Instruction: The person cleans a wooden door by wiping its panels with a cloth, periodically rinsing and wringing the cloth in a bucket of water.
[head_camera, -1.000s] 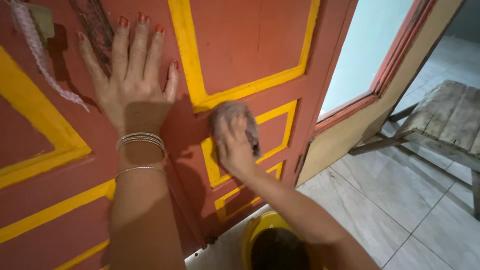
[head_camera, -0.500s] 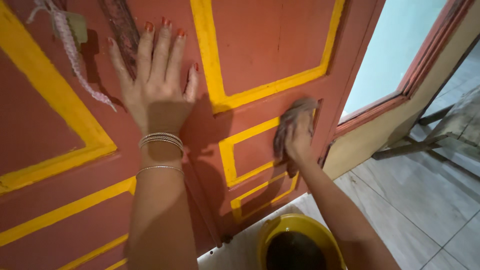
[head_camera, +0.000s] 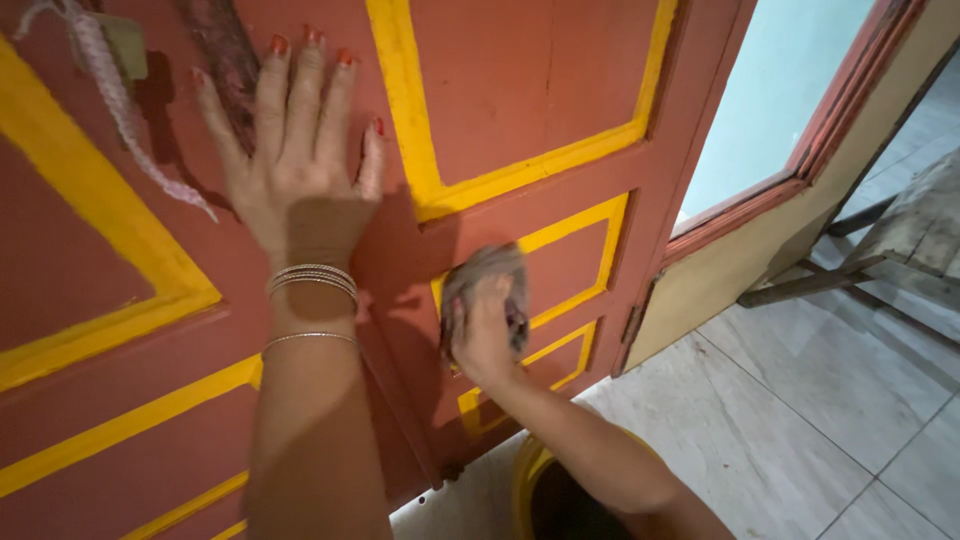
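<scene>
Your left hand (head_camera: 292, 190) lies flat against the red door (head_camera: 540, 90), its fingers (head_camera: 270, 100) spread apart and pointing up, the palm pressed to the wood just left of the door's tall yellow stripe (head_camera: 400, 110). Thin bracelets (head_camera: 312, 282) ring that wrist. Your right hand (head_camera: 485, 335) is lower on the door and to the right of the left one, with its fingers closed on a grey rag (head_camera: 480, 275), which is bunched up and pressed against the door's face. The rag sits at the left edge of a small panel outlined in yellow (head_camera: 575, 250), below the larger upper panel and above another small yellow-edged panel near the door's foot. To the upper left of your left hand a pale braided cord (head_camera: 125, 120) hangs slantwise down the door. Below your right forearm, close to the door's bottom edge, you can see the rim of a yellow bucket (head_camera: 525, 475); its inside is dark and I cannot tell what it holds. To the right of the door the floor (head_camera: 800, 420) is pale tile, and a weathered wooden bench (head_camera: 920, 235) stands on it well apart from the door.
</scene>
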